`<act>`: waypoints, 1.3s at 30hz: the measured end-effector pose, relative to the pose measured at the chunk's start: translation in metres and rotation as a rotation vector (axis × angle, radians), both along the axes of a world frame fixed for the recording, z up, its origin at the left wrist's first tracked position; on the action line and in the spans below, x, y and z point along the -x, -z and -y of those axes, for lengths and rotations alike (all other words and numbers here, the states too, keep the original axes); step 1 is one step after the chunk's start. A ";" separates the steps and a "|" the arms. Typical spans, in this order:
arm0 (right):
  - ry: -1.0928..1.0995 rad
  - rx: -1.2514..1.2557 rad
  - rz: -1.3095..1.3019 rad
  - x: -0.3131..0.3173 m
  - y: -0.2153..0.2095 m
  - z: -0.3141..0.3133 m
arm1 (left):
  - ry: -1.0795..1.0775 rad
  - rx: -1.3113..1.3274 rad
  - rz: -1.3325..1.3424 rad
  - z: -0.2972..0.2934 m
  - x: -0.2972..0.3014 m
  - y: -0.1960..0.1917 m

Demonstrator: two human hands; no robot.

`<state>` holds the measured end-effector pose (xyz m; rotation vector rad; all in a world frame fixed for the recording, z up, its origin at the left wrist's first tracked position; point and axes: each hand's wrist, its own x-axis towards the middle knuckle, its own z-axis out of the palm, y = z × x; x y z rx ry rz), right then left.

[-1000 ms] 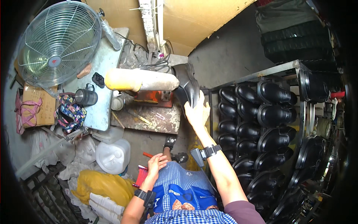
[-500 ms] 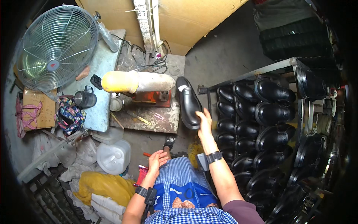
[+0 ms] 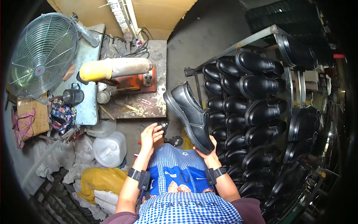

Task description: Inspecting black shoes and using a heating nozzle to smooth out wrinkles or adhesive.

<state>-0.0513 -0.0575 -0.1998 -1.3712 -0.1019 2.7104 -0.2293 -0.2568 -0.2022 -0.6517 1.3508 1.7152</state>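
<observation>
big round fan (image 3: 40, 55) at far left of bench | dark mug (image 3: 72, 96) near bench's front edge | yellow roller machine (image 3: 112, 69) on stained metal plate (image 3: 156, 80) | white jug (image 3: 109, 148) on floor | rack (image 3: 238, 44) full of black shoes (image 3: 261, 87) at right

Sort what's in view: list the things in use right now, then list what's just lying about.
In use:
right hand, holding the black shoe
left hand, open, holding nothing
rack of black shoes beside it

Lying about:
fan
mug
white jug
yellow bag
</observation>
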 end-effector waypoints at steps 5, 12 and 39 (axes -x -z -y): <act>-0.135 -0.155 -0.058 -0.025 -0.012 -0.002 | 0.043 -0.119 -0.037 -0.037 0.024 -0.043; -0.061 0.023 -0.259 -0.047 -0.017 0.002 | 0.067 -0.339 -0.107 -0.059 0.035 -0.086; -0.034 -0.795 -0.268 0.006 -0.120 0.004 | 0.720 -0.295 -0.587 -0.054 -0.046 -0.122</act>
